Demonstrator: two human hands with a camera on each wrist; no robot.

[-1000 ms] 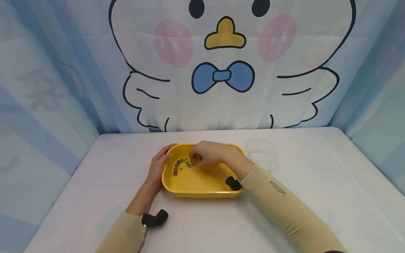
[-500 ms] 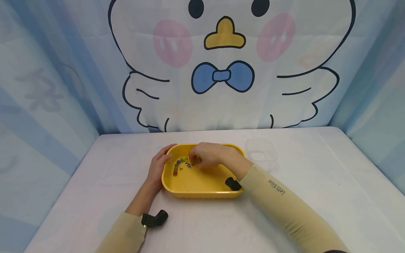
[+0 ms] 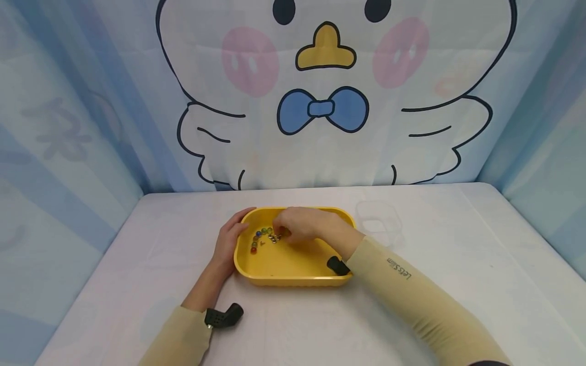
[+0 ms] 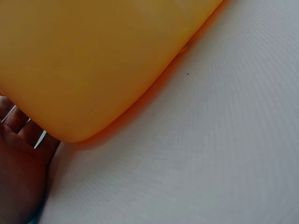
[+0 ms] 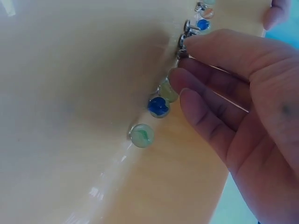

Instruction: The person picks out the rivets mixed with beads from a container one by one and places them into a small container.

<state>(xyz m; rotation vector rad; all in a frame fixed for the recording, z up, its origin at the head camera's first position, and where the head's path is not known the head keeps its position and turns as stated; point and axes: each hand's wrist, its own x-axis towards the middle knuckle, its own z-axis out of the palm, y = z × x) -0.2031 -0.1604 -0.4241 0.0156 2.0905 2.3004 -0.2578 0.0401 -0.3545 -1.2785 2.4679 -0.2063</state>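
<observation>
Colourful glass marbles (image 5: pixel 142 136) in a curve beside small silvery pieces (image 5: pixel 188 28), inside a yellow tray (image 3: pixel 293 264)

Your head view is bright and even, with a faint shadow on the bench (image 3: pixel 302 325) beneath your right sleeve (image 3: pixel 421 300), while your left wrist view is dim, your left grip (image 4: pixel 21 168) darkly shaded, and your right wrist view hazy, white glare streaking the tray (image 5: pixel 70 130).
</observation>
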